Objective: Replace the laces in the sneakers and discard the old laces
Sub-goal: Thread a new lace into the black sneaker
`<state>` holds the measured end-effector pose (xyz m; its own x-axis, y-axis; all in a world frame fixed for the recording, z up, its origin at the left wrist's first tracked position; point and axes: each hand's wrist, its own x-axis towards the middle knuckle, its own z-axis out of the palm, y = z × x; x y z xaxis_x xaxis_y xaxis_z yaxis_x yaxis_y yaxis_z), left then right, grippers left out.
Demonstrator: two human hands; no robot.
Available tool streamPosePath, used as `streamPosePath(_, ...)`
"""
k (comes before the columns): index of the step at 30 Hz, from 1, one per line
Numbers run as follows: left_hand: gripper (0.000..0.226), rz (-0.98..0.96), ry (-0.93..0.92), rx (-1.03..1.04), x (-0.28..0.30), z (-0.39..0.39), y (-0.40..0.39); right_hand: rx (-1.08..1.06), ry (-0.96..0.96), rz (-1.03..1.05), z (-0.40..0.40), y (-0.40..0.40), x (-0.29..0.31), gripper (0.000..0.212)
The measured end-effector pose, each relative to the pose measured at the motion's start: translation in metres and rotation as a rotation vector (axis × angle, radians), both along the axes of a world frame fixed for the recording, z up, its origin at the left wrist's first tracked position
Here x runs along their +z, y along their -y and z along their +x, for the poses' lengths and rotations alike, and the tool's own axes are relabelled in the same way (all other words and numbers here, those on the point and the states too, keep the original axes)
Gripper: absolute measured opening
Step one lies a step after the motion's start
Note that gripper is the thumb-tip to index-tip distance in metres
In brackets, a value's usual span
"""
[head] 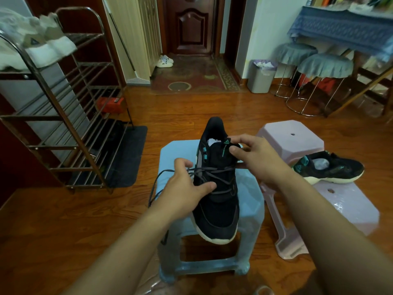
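A black sneaker (217,205) with a cream sole stands on a light blue stool (176,150), toe toward me. A dark grey lace (214,171) crosses its lower eyelets, and one loose end trails off to the left (155,184). My left hand (187,186) lies on the shoe's left side and grips the lace there. My right hand (253,154) pinches the lace by the tongue at the shoe's upper right. A second black sneaker (331,169) with teal trim and no lace visible lies on a pink stool (344,201) to the right.
Another pink stool (291,137) stands behind the right one. A grey waste bin (260,78) stands by the far wall, with two covered round stools (323,67) beside it. At left are a metal shoe rack (70,116) and a dark mat (127,158). The floor is wood.
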<state>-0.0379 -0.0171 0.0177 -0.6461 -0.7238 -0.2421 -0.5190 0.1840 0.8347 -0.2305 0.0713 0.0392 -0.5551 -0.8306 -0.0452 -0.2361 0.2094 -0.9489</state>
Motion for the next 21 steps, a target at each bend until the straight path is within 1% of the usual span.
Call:
streamPosePath(2,0.042,0.025,0.024,0.068,0.006,0.005,0.008,-0.079,-0.138,0.005,0.005,0.000,-0.006,0.024)
streamPosePath(4,0.014,0.061,-0.054,0.159,0.008,0.011,0.022,-0.166,-0.228,-0.031,0.009,-0.002,-0.008,0.029)
streamPosePath(5,0.006,0.064,-0.108,0.190,0.009,0.015,0.028,-0.213,-0.234,-0.064,0.009,-0.003,-0.007,0.031)
streamPosePath(8,0.025,0.001,-0.216,0.213,0.011,0.030,0.042,-0.281,-0.254,-0.135,0.013,-0.006,-0.004,0.028)
streamPosePath(10,0.025,-0.020,-0.247,0.215,0.013,0.036,0.044,-0.276,-0.313,-0.134,0.017,-0.006,-0.004,0.026)
streamPosePath(11,0.024,0.010,-0.260,0.214,0.014,0.036,0.042,-0.272,-0.344,-0.130,0.020,-0.006,-0.004,0.025)
streamPosePath(13,0.022,0.147,-0.305,0.227,0.017,0.033,0.037,-0.273,-0.410,-0.149,0.026,-0.006,-0.002,0.024)
streamPosePath(16,0.024,0.347,-0.386,0.192,0.027,0.029,0.023,-0.286,-0.596,-0.172,0.038,-0.005,0.007,0.016)
streamPosePath(17,0.024,0.380,-0.411,0.149,0.031,0.028,0.019,-0.254,-0.629,-0.176,0.044,-0.005,0.012,0.017)
streamPosePath(19,0.025,0.398,-0.439,0.051,0.038,0.030,0.011,-0.104,-0.584,-0.189,0.061,-0.006,0.020,0.029)
streamPosePath(20,0.026,0.392,-0.444,0.008,0.040,0.031,0.009,-0.021,-0.547,-0.189,0.070,-0.006,0.022,0.031)
streamPosePath(21,0.027,0.384,-0.445,-0.024,0.041,0.032,0.006,0.041,-0.522,-0.193,0.077,-0.007,0.022,0.027)
